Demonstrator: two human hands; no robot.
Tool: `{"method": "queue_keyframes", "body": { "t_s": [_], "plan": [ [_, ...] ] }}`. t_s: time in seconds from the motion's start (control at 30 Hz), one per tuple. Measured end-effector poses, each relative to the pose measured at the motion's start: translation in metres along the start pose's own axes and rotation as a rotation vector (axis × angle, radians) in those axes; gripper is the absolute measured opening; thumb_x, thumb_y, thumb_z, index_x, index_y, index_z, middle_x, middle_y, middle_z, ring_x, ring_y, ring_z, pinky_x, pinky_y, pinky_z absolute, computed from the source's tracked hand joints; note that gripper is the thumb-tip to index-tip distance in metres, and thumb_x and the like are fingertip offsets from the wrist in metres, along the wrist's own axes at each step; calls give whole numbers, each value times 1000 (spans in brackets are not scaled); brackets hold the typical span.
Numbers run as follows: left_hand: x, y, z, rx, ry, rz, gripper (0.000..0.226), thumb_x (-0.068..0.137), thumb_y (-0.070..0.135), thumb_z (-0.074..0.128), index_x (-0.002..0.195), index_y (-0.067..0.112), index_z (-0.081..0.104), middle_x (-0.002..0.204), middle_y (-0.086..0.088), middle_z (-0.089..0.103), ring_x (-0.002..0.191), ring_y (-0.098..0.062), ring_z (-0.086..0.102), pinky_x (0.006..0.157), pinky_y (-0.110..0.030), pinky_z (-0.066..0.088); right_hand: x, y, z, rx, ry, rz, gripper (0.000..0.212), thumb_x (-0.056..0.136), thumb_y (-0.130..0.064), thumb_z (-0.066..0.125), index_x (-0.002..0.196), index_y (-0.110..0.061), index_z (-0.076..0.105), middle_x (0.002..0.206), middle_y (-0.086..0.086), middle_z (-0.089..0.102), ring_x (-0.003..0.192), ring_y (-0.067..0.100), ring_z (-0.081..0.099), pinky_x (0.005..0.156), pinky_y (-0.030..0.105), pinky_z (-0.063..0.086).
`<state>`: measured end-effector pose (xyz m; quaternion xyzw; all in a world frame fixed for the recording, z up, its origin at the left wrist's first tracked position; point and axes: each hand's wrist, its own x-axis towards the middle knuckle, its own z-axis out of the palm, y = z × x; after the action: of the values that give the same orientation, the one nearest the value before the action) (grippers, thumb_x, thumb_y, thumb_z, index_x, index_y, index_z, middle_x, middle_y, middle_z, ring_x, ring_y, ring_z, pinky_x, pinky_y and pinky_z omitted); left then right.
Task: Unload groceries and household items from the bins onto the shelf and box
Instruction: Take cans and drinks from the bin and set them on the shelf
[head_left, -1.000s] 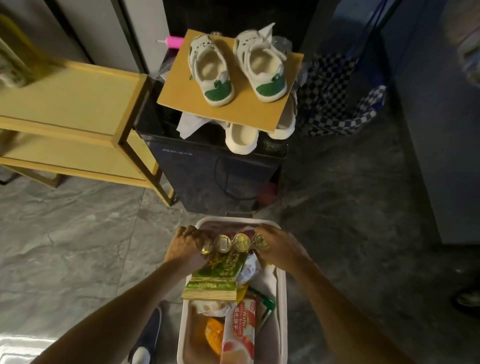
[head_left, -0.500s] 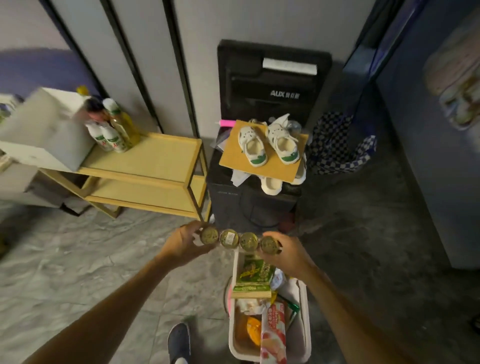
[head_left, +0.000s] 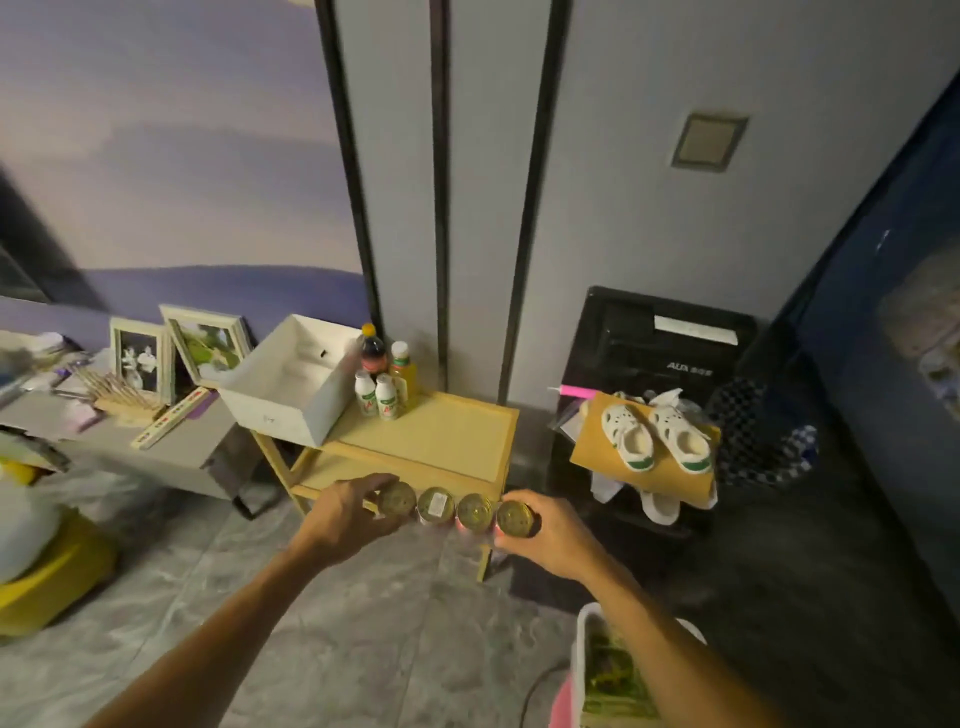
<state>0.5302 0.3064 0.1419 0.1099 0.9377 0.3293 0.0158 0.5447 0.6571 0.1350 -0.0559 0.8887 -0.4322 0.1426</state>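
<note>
Both hands held a row of four gold-lidded cans (head_left: 457, 509) in the air, the left hand (head_left: 347, 514) at one end, the right hand (head_left: 545, 532) at the other, before the yellow shelf (head_left: 441, 441) carrying bottles (head_left: 384, 389) and a white box (head_left: 291, 384).

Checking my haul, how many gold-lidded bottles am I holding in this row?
4, side by side between the left hand and right hand: lids at. None seem hidden.

Left hand (head_left: 345, 517) and right hand (head_left: 540, 530) grip, arms outstretched.
</note>
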Motion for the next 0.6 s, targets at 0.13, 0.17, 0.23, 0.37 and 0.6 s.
{"method": "queue_keyframes", "body": {
  "t_s": [0.13,0.17,0.23,0.37,0.6],
  "plan": [
    [5,-29,-45,14,35,-20,49,73,65,75,116,41,72,98,22,70,87,-2,70,76,-33,61,39,-40,27,-22,-7,-50,60,73,-53,92,127,-34,73,113,-23,75,106,-4,69,84,19,56],
    [7,-34,-54,16,41,-32,47,74,61,78,116,40,72,98,21,71,88,-3,70,77,-33,60,49,-49,33,-31,-6,-57,59,73,-53,91,126,-34,73,112,-23,75,105,-4,69,84,18,56],
    [14,-43,-70,11,47,-76,44,77,47,86,118,34,75,97,19,71,89,-6,68,81,-34,57,67,-63,41,-35,-9,-61,57,73,-51,91,125,-36,73,109,-24,75,103,-4,69,82,18,56],
    [36,-70,-86,-8,39,-118,48,80,39,89,124,28,74,104,12,74,93,-11,70,85,-36,59,107,-82,53,-50,-7,-59,58,73,-49,91,126,-37,71,108,-22,75,99,-7,69,81,21,59],
    [105,-126,-84,26,-4,-168,42,86,48,79,124,33,69,102,13,75,89,-10,70,79,-35,59,183,-80,78,-40,9,-40,59,75,-49,91,128,-37,69,106,-21,74,99,-3,69,75,19,57]
  ]
}}
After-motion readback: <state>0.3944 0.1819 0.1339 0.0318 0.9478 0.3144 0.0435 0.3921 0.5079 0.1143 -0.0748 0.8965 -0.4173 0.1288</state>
